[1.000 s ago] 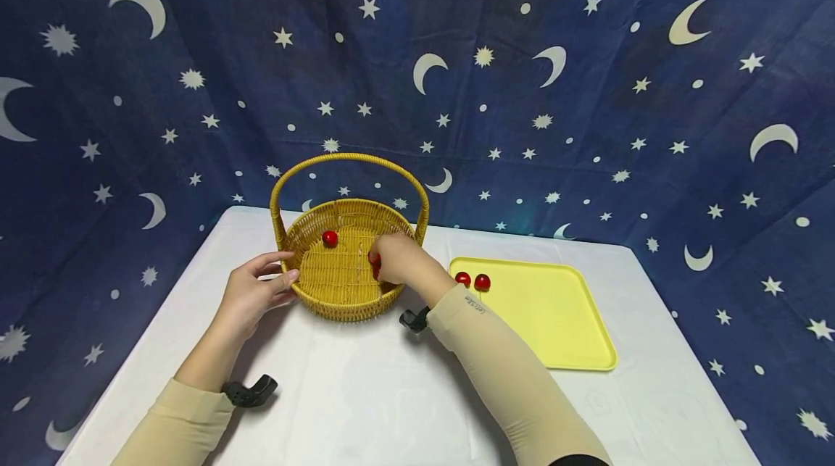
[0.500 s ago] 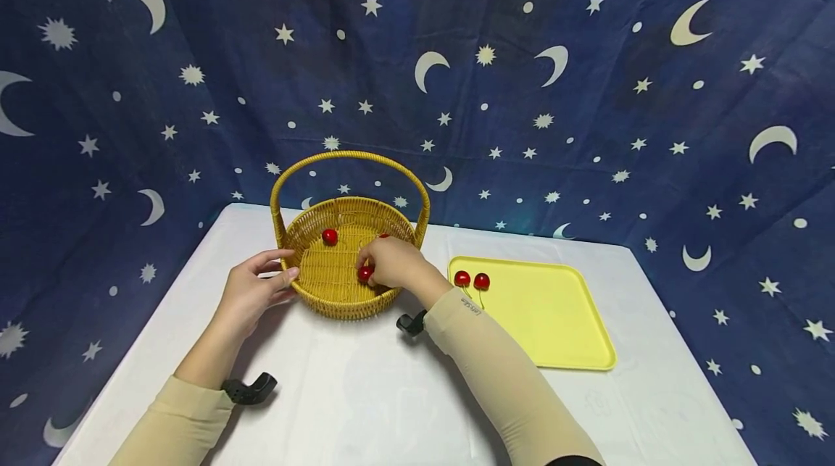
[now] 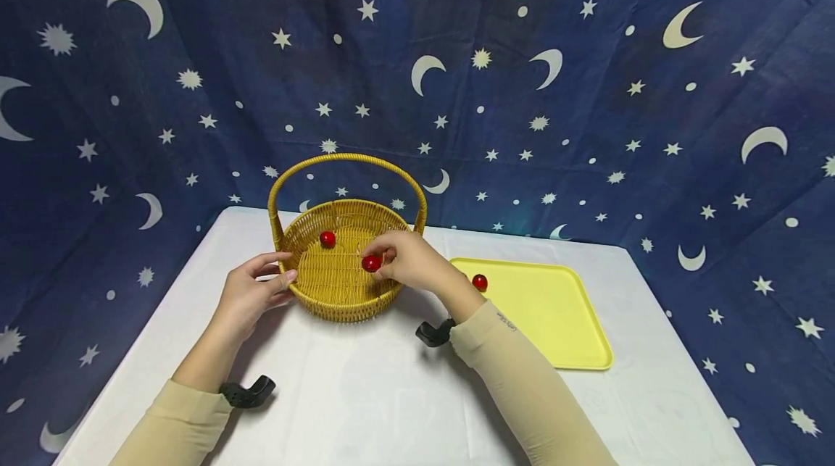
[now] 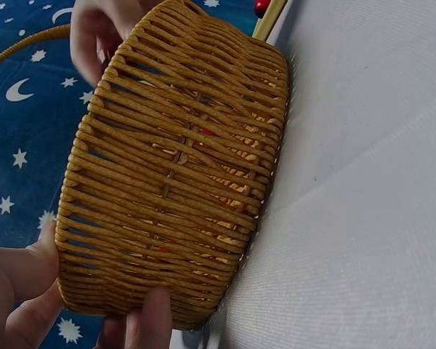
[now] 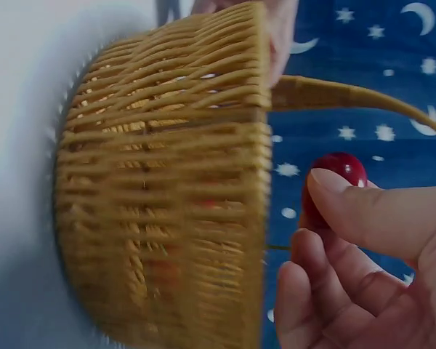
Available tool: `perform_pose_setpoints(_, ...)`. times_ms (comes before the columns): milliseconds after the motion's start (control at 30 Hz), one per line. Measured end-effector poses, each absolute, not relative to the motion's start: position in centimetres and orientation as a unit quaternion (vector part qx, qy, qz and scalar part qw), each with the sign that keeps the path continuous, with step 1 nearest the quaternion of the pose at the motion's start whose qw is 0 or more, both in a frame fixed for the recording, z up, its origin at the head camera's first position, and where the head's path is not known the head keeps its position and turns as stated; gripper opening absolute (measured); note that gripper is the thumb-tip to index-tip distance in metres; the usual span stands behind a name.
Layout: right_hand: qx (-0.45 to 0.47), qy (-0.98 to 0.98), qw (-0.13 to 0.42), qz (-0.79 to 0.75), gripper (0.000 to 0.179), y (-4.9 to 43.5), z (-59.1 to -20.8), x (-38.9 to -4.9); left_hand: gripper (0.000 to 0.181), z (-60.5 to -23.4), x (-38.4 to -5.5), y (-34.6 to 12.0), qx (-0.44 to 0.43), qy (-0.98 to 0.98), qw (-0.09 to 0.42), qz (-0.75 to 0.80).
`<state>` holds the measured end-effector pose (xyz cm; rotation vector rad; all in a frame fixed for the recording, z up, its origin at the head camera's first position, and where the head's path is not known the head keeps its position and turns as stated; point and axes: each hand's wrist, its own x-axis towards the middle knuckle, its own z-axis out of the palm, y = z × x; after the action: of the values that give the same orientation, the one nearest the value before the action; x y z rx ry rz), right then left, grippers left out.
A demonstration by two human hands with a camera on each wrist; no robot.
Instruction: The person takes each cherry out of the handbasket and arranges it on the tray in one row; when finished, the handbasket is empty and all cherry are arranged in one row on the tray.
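Observation:
A round yellow-brown wicker basket point(image 3: 346, 312) with a tall arched handle stands at the back of the table. My left hand point(image 3: 256, 293) holds its left side, with the thumb at the rim and fingertips against the weave in the left wrist view. Between the thumb and fingers of my right hand point(image 3: 417, 261) a shiny red cherry point(image 5: 341, 171) is pinched. In the right wrist view that cherry is beyond the rim level, with a thin green stem below. Another cherry point(image 3: 327, 239) lies inside the basket at the back left. My right hand covers the basket's right part.
A yellow rectangular tray point(image 3: 541, 321) lies to the right on the white-covered table point(image 3: 365, 393). One cherry point(image 3: 479, 282) shows at its left end, beside my right forearm. Behind the table hangs a dark blue cloth point(image 3: 365, 75) with moons and stars.
My right hand has drawn up and a little to the right, bringing the pinched cherry up from low in the basket. The forearm now hides one tray cherry. My left hand stays put.

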<state>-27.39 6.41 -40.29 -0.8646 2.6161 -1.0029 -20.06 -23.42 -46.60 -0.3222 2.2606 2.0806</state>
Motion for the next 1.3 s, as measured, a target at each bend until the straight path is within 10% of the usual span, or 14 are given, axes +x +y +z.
perform_pose_setpoints(667,-0.113,0.949,0.017,-0.295,0.034,26.8,-46.0,-25.9,0.056,-46.2,-19.9,-23.3,-0.102,0.728,0.021,0.678)
perform_pose_setpoints(1300,-0.080,0.953,0.058,-0.287,0.033,28.0,-47.8,-27.5,0.056,-46.5,-20.1,-23.4,-0.099,0.728,0.019,0.679)
